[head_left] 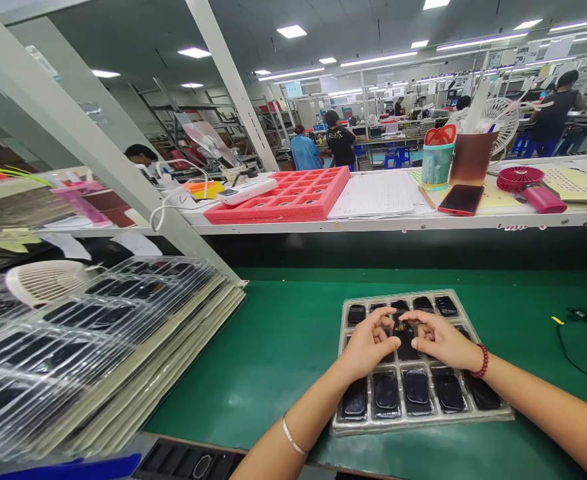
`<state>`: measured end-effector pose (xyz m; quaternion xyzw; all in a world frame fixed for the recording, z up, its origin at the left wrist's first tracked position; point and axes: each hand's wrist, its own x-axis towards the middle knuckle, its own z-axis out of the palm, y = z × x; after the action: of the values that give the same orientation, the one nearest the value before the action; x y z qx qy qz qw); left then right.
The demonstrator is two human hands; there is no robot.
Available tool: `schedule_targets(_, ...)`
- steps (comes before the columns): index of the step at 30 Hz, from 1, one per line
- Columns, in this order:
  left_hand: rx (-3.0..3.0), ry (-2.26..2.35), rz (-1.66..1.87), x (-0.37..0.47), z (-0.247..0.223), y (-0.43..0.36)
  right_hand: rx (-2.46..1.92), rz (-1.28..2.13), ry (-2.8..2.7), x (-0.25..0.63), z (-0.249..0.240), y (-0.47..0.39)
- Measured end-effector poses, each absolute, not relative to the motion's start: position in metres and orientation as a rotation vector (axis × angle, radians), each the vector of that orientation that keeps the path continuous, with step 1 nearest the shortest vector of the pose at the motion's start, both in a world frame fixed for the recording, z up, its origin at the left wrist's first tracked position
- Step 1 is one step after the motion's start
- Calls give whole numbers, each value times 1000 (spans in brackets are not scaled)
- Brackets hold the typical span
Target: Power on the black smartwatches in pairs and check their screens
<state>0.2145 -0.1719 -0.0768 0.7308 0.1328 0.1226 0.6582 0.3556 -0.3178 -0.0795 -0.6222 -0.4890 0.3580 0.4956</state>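
Note:
A clear plastic tray [340, 427] lies on the green bench mat, with dark rounded-rectangle parts [417, 388] in its pockets. Over its middle, my left hand [373, 341] and my right hand [440, 339] face each other, both with fingers closed. Between the fingertips is a small black part [398, 328], pinched from both sides. Whether it is one piece or two cannot be made out. A silver bangle is on my left wrist and a dark red bead bracelet on the right. My hands hide several of the tray's pockets.
At left stands a tall stack of filled clear trays [123, 313], with a white fan [46, 280] behind. The shelf above holds a red foam tray [293, 193], papers [373, 197], a phone [462, 199] and a pink fan [543, 193]. A black cable [580, 373] lies at right. Other people sit far back.

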Motion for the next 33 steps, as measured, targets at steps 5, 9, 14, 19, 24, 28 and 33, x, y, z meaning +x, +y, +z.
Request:
schedule_targets(5,1569,305,282,216,-76,-172,-1454,895,-1118,356,-78,-316)
schedule_targets(9,1486,331,306,217,-72,-173,-1346,943,-997,358,-76,-311)
schedule_targets(14,1501,317,312,218,-70,-175,-1356,966,-1047,358,-76,-312)
schedule_targets(19,1538,286,313,218,-71,-175,-1365,942,-1110,355,-74,-315)
schedule_targets(24,1859,373,407,213,-67,-173,-1491,676,-1212,353,-74,-317)
schedule_targets(28,2362,377,595,208,-62,-173,-1716,298,-1438,355,-77,-318)
schedule_targets(33,2548,391,593,207,-66,-173,-1845,151,-1553,354,-80,-316)
